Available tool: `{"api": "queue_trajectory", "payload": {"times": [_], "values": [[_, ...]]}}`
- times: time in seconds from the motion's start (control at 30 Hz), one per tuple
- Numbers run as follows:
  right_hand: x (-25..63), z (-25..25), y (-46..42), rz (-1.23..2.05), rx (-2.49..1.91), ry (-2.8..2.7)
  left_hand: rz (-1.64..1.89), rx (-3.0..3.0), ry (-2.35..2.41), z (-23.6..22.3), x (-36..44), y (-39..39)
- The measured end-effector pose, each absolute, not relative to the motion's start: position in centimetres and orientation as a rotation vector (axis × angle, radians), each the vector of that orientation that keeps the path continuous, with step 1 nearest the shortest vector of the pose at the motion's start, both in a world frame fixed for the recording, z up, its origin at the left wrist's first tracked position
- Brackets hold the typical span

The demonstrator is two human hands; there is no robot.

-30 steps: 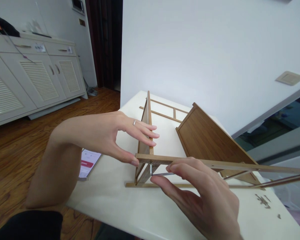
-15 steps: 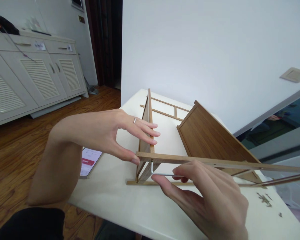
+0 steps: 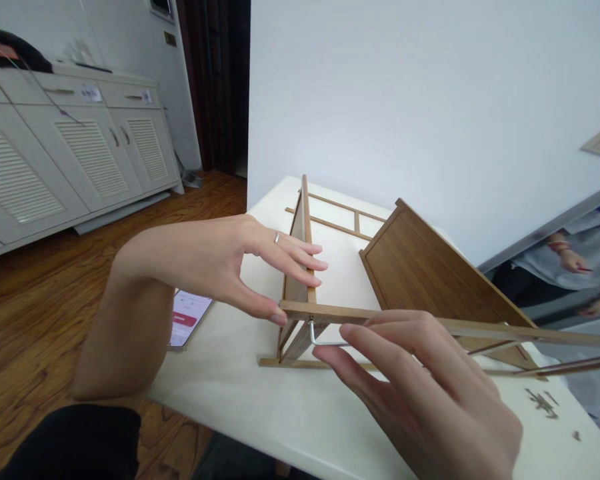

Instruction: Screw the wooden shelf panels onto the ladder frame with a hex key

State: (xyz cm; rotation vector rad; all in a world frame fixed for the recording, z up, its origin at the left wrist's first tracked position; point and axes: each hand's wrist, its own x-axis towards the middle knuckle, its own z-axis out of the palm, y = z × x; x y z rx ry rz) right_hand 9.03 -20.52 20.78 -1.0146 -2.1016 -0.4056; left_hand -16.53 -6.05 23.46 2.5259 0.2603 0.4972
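My left hand (image 3: 253, 263) steadies a wooden frame, its thumb against the end of the front rail (image 3: 340, 312) and its fingers laid over the top edge of the upright side panel (image 3: 296, 267). Between thumb and forefinger, my right hand (image 3: 420, 380) pinches an L-shaped hex key (image 3: 325, 343). The key's short end points up into a screw in the front rail, near the corner by my left thumb. A wide brown wooden panel (image 3: 430, 267) leans at a slant behind the rail. My right hand covers part of the rail.
Several screws (image 3: 543, 403) lie on the white table (image 3: 290, 413) at the right. A phone (image 3: 190, 317) with its screen lit lies left, beside my left forearm. A slatted wooden piece (image 3: 357, 220) rests at the back. Another person's hand (image 3: 575, 261) shows at the far right.
The view has swung slightly left. My right hand's fingers have shifted on the hex key, and its knuckles are higher. My left hand keeps its hold. More of the other person shows.
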Motion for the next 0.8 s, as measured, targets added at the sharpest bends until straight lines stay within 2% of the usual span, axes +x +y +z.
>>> {"api": "queue_trajectory", "payload": {"times": [0.8], "values": [[9.19,20.48,-20.45,-0.489,-1.024,-2.159,0.517,2.544,0.245,23.24,-16.56,-5.85]]}}
